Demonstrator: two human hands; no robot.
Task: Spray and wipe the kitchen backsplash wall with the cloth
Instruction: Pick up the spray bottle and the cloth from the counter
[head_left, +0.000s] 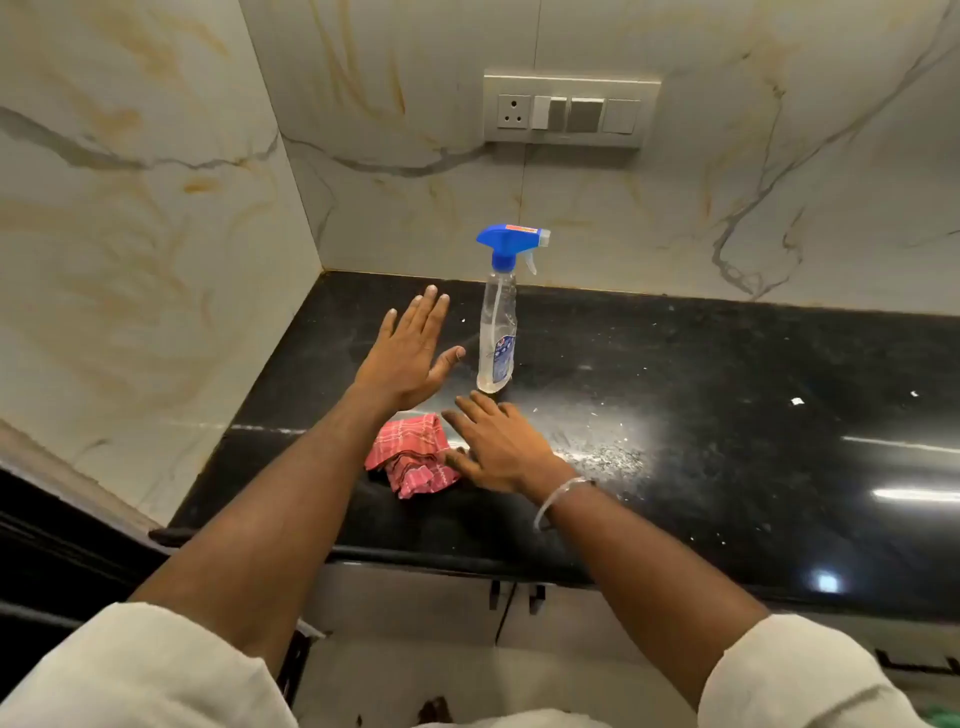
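Left hand (408, 353): fingers spread, empty, raised. Right hand (498, 447): flat, open, touching crumpled red checked cloth (410, 457) at its 9 o'clock. Clear spray bottle (497, 332), blue trigger, upright at 12 o'clock. Speckled black countertop (727, 415); veined marble backsplash (727, 208).

- Your cloth (410, 454): pink-red with a white check pattern.
- Bottle (497, 338): clear body, clear liquid, blue and white label low down.
- Sprayer (506, 244): bright blue head, white trigger and nozzle tip, small red-orange sticker on top.
- Wall (727, 171): off-white marble look, grey veins with tan-gold streaks.
- Counter (753, 389): glossy black stone, white specks and a pale dusty patch.
- Switch plate (571, 109): grey frame, white socket, grey and white switches.
- Your sleeves (140, 670): cream white.
- Bangle (558, 499) on your right wrist: silver.
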